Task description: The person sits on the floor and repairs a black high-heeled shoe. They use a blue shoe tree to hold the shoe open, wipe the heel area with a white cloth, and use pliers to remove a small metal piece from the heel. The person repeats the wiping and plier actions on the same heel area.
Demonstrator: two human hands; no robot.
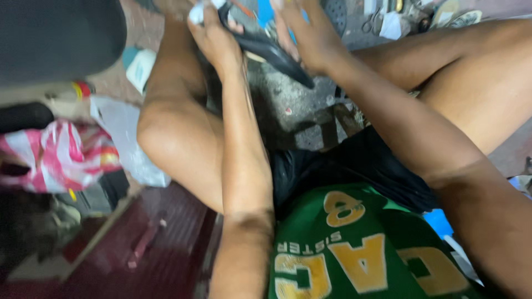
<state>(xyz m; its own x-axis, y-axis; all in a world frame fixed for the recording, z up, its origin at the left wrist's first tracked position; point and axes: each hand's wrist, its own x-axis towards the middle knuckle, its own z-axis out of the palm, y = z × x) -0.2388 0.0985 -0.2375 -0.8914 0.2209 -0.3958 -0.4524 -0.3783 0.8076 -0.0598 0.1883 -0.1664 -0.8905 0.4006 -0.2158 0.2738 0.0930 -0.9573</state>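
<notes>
Left hand (217,39) fingers clenched around white cloth (197,12) and smooth black curved shoe sole (271,51); right hand (310,36) fingers gripping sole, above rough concrete floor (299,105).

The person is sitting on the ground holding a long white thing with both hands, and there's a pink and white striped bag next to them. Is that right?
Not quite. The long thing is black, not white, as the head view shows. Only the small cloth at the left hand is white. The rest holds: the right hand grips it too, and the pink and white striped bag lies beside the person.
</notes>
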